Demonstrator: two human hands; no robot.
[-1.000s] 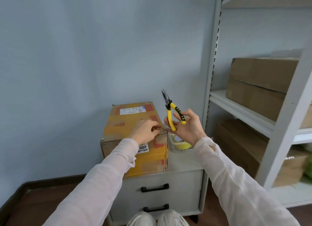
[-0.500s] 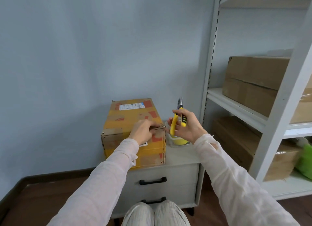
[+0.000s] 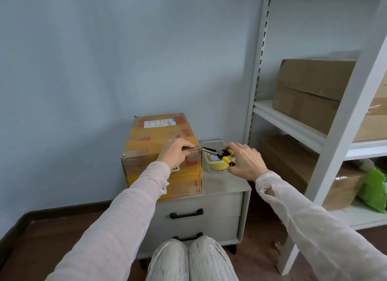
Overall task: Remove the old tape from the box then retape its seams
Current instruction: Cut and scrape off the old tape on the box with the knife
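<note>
**Position of the work.** The box (image 3: pixel 159 134) is set on the tabletop (image 3: pixel 222 184) of a low drawer cabinet (image 3: pixel 209 203), at its left side and close to the wall (image 3: pixel 104 60). Old tape (image 3: pixel 182 177), yellow, is seen across its top and front faces; none appears to be stripped yet.

**Hands.** The left hand (image 3: pixel 174 155) is curled over the top edge of the box at the near right corner. This grip is judged to steady the box against the pull of the tool. Whether a tape end is also pinched cannot be told. The right hand (image 3: pixel 245 161) is closed round the yellow handles of the pliers (image 3: pixel 217 153), which are held level, with the nose brought to that same corner. A tape edge, or a small metal fastener visible there, is probably being seized.

**Supplies.** A clear tub (image 3: pixel 211 143) is placed just right of the box, behind the pliers. A yellow roll (image 3: pixel 216 165) is stored in it, within reach for retaping.

**Surroundings.** The tabletop is pale and smooth. A white rack (image 3: pixel 343 121) stands at the right, loaded with cartons (image 3: pixel 310 88) and a green bag (image 3: pixel 372 190). The floor (image 3: pixel 41 234) is dark wood.
</note>
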